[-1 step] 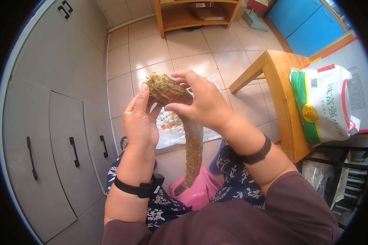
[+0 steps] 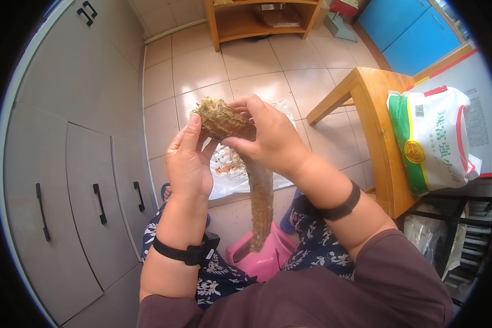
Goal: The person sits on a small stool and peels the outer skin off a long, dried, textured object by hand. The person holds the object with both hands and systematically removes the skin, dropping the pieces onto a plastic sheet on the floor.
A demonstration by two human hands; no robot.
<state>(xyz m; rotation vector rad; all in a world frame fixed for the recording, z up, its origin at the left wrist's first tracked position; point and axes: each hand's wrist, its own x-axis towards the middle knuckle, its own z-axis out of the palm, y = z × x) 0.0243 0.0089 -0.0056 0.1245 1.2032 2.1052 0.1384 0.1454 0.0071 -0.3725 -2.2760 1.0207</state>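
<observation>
I hold a long, curved, brownish-green dried loofah (image 2: 261,199) with a rough, fibrous surface. Its thick, ragged end points up and to the left, while the narrower end hangs down between my knees. My left hand (image 2: 188,158) pinches the ragged end, thumb on top and fingers beneath. Around the upper bend, my right hand (image 2: 276,136) is closed, its thumb on the near side and fingers on the far side. Below lies a white plastic sheet (image 2: 221,188) on the floor, with brown crumbs and orange marks on it, partly hidden by the loofah and my hands.
A pink plastic object (image 2: 262,262) sits between my legs. Grey cabinets (image 2: 82,202) line the left. On the right, a wooden stool or table (image 2: 374,142) stands beside a white and green bag (image 2: 437,136). A wooden shelf (image 2: 262,35) stands at the far side of the tiled floor.
The hanging end of the loofah has swung slightly to the right. My right hand has shifted a little, while my left hand stays nearly in place with its grip kept.
</observation>
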